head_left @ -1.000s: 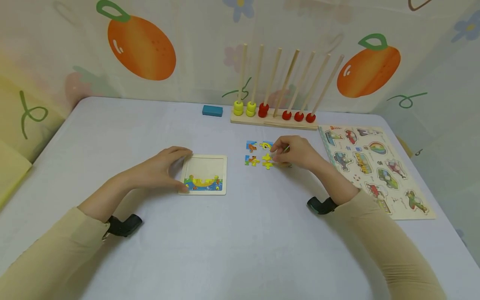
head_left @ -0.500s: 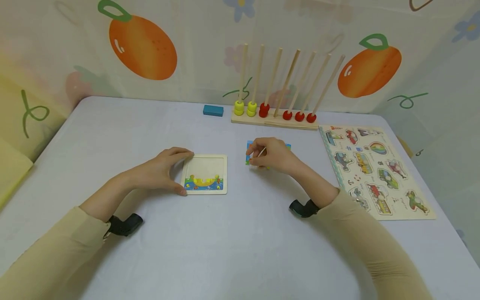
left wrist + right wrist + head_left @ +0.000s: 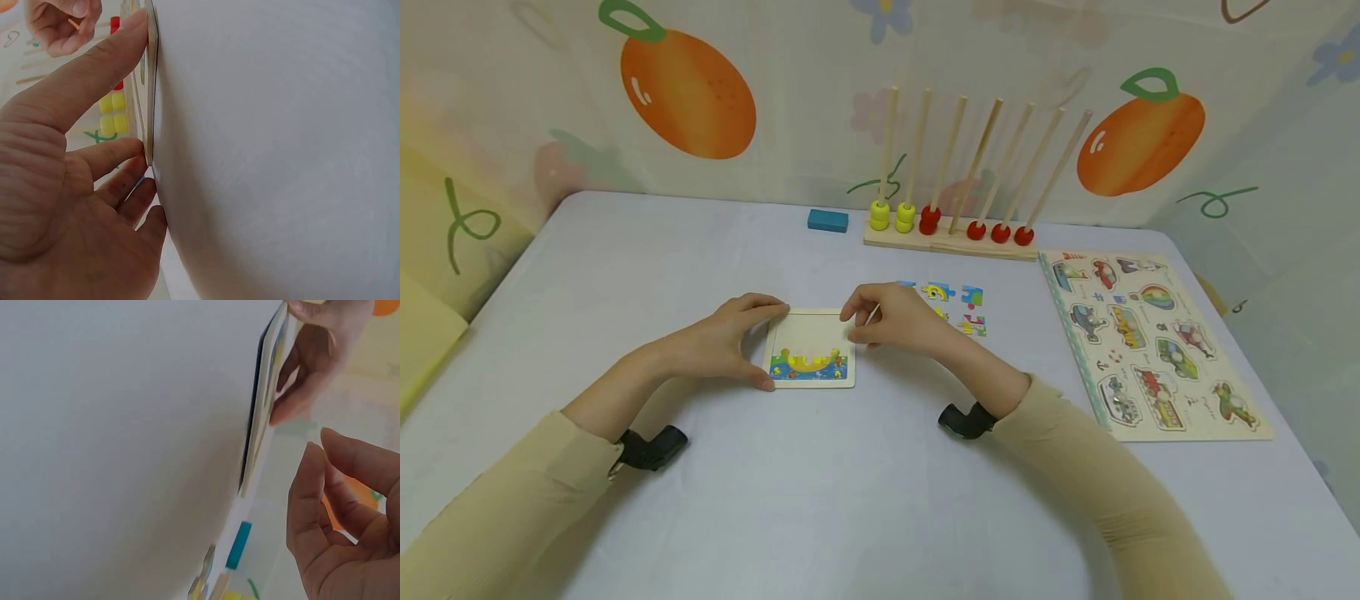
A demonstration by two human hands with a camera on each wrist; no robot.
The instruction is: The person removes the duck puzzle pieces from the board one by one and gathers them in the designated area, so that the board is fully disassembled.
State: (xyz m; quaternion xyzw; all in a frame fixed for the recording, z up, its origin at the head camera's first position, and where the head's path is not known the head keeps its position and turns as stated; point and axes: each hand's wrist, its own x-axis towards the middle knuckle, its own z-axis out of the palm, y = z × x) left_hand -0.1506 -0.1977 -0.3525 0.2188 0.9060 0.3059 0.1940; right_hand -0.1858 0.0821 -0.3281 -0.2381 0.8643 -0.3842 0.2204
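A square jigsaw puzzle tray lies on the table, its lower strip filled with a blue, green and yellow picture. My left hand holds it at the left side, thumb at the near corner and fingers at the far one; the left wrist view shows the thumb against its edge. Over the tray's right edge hovers my right hand, thumb and index tips close together. No piece shows between those fingertips in the right wrist view. Beyond that hand lie several loose jigsaw pieces, partly hidden by it.
A wooden counting rack with upright rods and yellow and red beads stands at the back. Left of it lies a blue block. A large picture board with vehicle shapes covers the table's right side.
My right hand has swept left from the loose pieces to the tray's right edge, uncovering pieces on the right. My left hand has stayed at the tray.
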